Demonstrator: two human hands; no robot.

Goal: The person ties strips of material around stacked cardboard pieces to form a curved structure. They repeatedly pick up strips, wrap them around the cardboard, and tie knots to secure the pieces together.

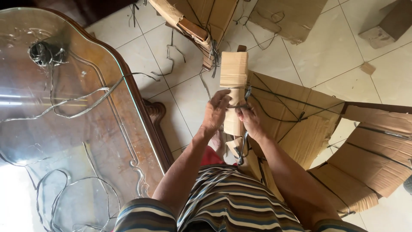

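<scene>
Gripping the cardboard-wrapped post point(234, 92) with my left hand point(216, 112). My right hand point(250, 119) pinches a black strap point(243, 106) against it. Glass table point(64, 107) sits left.

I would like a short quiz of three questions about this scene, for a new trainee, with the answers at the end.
1. True or false: both hands touch the cardboard-wrapped piece.
2. Multiple choice: where do the loose strings lie? A) on the glass tabletop B) on a chair C) in a box
3. Fill in: the floor under the cardboard is covered with pale ____.

Key:
1. True. The left hand and the right hand both grip the cardboard-wrapped piece, around a dark cord.
2. A.
3. Tiles.
</scene>
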